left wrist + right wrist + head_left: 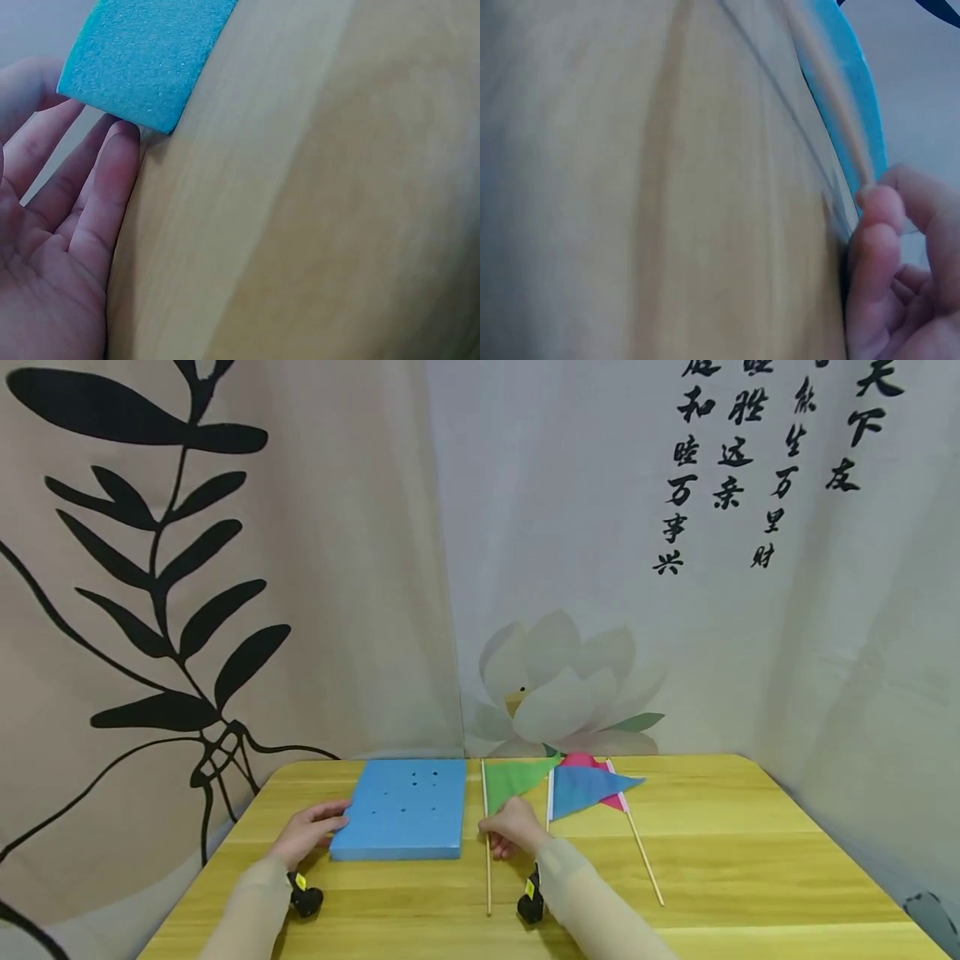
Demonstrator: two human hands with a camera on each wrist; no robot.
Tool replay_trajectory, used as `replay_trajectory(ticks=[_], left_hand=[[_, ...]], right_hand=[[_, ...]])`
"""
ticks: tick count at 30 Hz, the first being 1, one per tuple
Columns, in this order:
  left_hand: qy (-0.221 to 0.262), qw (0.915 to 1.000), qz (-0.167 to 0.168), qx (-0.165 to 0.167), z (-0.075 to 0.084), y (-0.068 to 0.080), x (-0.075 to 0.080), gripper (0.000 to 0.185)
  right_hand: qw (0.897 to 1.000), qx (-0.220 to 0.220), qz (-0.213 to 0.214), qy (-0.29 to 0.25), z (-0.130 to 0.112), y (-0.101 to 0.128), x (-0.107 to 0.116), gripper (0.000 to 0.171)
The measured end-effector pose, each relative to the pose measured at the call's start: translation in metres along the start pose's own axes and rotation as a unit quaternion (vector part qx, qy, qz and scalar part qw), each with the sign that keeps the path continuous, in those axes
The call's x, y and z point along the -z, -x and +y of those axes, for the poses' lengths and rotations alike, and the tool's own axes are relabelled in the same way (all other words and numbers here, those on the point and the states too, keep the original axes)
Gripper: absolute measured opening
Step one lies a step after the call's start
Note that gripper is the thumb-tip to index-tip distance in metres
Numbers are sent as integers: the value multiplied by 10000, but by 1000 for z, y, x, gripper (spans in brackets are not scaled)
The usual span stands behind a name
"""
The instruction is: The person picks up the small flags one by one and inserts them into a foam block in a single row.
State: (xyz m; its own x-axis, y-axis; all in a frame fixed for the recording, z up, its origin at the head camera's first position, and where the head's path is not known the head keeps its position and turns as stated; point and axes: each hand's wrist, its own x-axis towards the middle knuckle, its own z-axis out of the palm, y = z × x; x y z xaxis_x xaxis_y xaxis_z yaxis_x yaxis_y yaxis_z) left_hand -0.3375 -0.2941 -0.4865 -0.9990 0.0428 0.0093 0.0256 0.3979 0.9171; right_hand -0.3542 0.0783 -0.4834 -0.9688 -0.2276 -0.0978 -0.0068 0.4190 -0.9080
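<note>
Flagstick [489, 887] sits pinched in the right hand [515, 827], below its green cloth [513, 780].

The left hand [56, 225] shows its palm, fingers [112, 176] touching the edge of a blue block [150, 64]. Wood-grained counter [300, 187] fills the right side.

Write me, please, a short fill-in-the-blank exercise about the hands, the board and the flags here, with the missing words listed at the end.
1. The right hand pinches the stick of the ____ flag.
2. In the head view, the left hand touches the blue board on its ____ side, the one away from the flags.
3. The pink flag lies partly beneath the ____ flag.
4. Altogether, the head view shows ____ flags.

Missing words: green; left; blue; three.
</note>
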Motion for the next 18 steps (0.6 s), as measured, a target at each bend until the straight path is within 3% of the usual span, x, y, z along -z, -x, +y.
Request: replay_trajectory(ticks=[7, 13, 18], left_hand=[[27, 9998, -171, -106, 3, -2, 1, 53], [42, 9999, -32, -134, 5, -3, 3, 50], [36, 9999, -153, -63, -1, -2, 3, 50]], right_hand=[[9997, 71, -188, -122, 2, -2, 5, 36], [9987, 131, -286, -405, 2, -6, 9, 26], [9956, 51, -553, -758, 6, -7, 10, 23]])
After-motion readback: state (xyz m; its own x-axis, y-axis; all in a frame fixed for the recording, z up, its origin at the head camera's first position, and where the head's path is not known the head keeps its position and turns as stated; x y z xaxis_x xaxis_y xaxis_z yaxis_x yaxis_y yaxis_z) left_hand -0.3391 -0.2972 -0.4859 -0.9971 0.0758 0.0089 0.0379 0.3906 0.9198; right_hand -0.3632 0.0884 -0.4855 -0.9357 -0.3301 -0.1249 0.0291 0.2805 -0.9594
